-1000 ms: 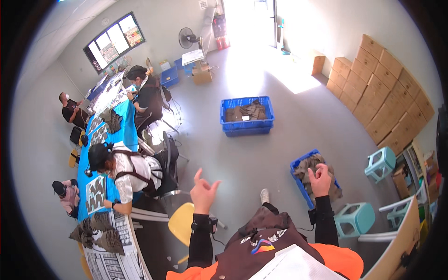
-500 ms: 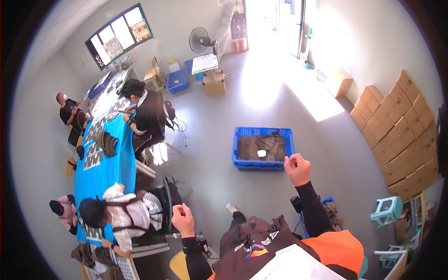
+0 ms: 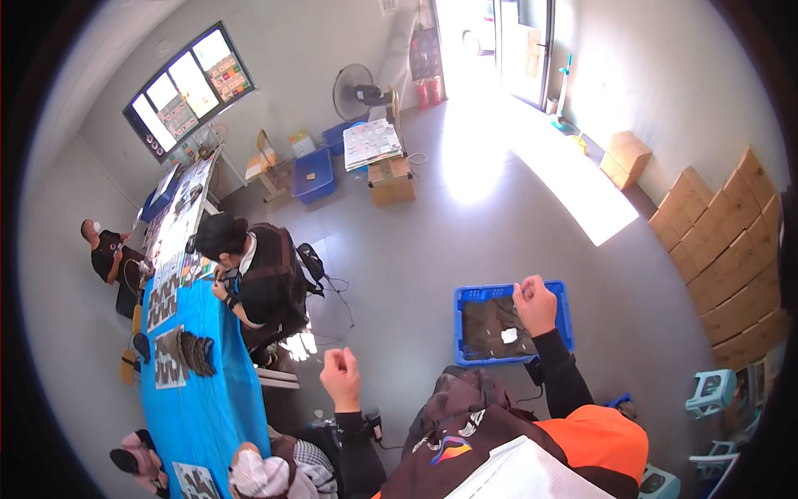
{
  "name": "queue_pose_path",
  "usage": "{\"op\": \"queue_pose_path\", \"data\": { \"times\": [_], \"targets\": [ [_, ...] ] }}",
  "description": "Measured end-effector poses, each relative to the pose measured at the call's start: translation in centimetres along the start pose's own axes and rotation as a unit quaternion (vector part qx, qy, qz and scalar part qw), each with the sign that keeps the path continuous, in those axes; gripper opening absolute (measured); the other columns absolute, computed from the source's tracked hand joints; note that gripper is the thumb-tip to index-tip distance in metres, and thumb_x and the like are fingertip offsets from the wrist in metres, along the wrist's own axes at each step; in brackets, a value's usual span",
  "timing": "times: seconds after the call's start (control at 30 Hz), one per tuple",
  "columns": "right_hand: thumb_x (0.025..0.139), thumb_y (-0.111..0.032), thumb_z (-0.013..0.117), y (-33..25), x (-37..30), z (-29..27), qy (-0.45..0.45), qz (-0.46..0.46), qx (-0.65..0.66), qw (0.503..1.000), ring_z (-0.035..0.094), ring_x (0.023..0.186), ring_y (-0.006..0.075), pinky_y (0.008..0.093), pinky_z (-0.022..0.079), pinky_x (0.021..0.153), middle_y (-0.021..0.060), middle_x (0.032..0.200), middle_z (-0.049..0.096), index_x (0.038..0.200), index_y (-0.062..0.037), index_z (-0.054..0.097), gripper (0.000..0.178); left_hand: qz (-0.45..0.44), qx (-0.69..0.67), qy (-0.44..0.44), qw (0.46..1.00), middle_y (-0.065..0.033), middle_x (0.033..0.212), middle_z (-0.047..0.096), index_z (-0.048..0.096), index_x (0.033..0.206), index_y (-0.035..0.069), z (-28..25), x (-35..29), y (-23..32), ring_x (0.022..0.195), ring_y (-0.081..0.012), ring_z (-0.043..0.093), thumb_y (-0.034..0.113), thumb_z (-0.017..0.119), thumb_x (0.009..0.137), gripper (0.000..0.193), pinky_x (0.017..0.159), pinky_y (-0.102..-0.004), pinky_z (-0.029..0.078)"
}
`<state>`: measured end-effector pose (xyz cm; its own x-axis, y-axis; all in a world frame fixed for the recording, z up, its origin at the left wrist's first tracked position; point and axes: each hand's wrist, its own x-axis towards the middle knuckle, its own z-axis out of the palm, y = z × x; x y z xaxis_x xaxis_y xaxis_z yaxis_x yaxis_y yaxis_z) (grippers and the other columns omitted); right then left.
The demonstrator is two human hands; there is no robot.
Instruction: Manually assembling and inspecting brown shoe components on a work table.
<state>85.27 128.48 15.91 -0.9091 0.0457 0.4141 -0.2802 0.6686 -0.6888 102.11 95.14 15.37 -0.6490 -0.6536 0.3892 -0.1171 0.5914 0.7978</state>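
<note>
My left hand (image 3: 341, 379) is raised with the fingers curled into a loose fist, and nothing shows in it. Held up ahead on the right, my right hand (image 3: 534, 305) is also a fist; no object is seen in it. From this view the right hand overlaps a blue plastic basket (image 3: 459, 328) on the floor, apparently above it rather than touching. Dark brown cloth pieces (image 3: 484, 324) fill the basket, with a small white item (image 3: 509, 335) lying on top.
Left stands a long table with a blue cover (image 3: 234, 374), stacks of dark pieces (image 3: 196, 354) on it; several people work around it, one a seated co-worker (image 3: 270, 274). Cardboard boxes (image 3: 731, 266) line the right wall, near a pale blue stool (image 3: 711, 392). A fan (image 3: 353, 91) stands far back.
The view has shifted forward and left, so the basket now appears nearer and lower right, by my right hand. Both hands stay raised as fists; the near table end has slid toward the lower edge.
</note>
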Motion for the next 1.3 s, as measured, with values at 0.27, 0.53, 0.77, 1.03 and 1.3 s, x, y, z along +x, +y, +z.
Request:
{"op": "queue_pose_path", "data": {
  "times": [0.27, 0.53, 0.77, 1.03, 1.3],
  "targets": [
    [0.073, -0.017, 0.062, -1.1, 13.6, 14.0, -0.04, 0.002, 0.008, 0.999, 0.049, 0.044, 0.0236, 0.0338, 0.039, 0.045, 0.0056, 0.049, 0.047, 0.073, -0.0071, 0.047, 0.018, -0.071, 0.085, -0.138, 0.984, -0.0067, 0.055, 0.052, 0.049, 0.081, 0.004, 9.1, 14.2, -2.8, 0.05, -0.0233, 0.053, 0.023, 0.059, 0.079, 0.022, 0.049, -0.0334, 0.041],
    [0.071, -0.01, 0.063, -8.5, 29.5, 28.4, -0.155, -0.099, 0.087, 0.979, 0.04, 0.039, 0.0151, 0.0273, 0.036, 0.042, 0.0034, 0.046, 0.041, 0.068, -0.0052, 0.047, 0.017, -0.149, 0.089, -0.121, 0.977, -0.0065, 0.052, 0.051, 0.043, 0.071, 0.005, 14.9, 28.1, -6.2, 0.045, -0.0211, 0.05, 0.018, 0.056, 0.079, 0.02, 0.046, -0.0309, 0.039],
    [0.07, -0.017, 0.065, -13.5, 36.6, 39.9, -0.326, -0.084, 0.083, 0.938, 0.042, 0.042, 0.015, 0.026, 0.037, 0.045, 0.0031, 0.048, 0.044, 0.075, -0.0037, 0.051, 0.019, -0.166, 0.06, -0.189, 0.966, -0.0069, 0.054, 0.052, 0.012, 0.133, -0.001, 20.9, 40.7, -12.1, 0.048, -0.0214, 0.051, 0.034, 0.061, 0.077, 0.082, 0.05, -0.0309, 0.04],
    [0.07, -0.012, 0.063, -18.7, 47.1, 55.1, -0.372, -0.152, 0.109, 0.909, 0.043, 0.042, 0.0123, 0.0239, 0.036, 0.045, 0.002, 0.048, 0.046, 0.069, -0.0038, 0.05, 0.016, -0.168, 0.027, -0.106, 0.98, -0.0084, 0.057, 0.053, 0.05, 0.094, 0.004, 24.6, 57.0, -20.3, 0.052, -0.0254, 0.052, 0.025, 0.058, 0.079, 0.027, 0.051, -0.0327, 0.04],
    [0.068, -0.008, 0.063, -28.0, 55.2, 72.9, -0.408, -0.155, 0.179, 0.881, 0.044, 0.042, 0.0094, 0.0237, 0.036, 0.044, 0.0026, 0.048, 0.047, 0.063, -0.0031, 0.048, 0.017, -0.19, -0.001, -0.001, 0.982, -0.0072, 0.053, 0.049, 0.047, 0.078, 0.003, 24.4, 72.4, -25.8, 0.048, -0.0215, 0.049, 0.019, 0.058, 0.078, 0.02, 0.048, -0.0314, 0.039]
  ]
}}
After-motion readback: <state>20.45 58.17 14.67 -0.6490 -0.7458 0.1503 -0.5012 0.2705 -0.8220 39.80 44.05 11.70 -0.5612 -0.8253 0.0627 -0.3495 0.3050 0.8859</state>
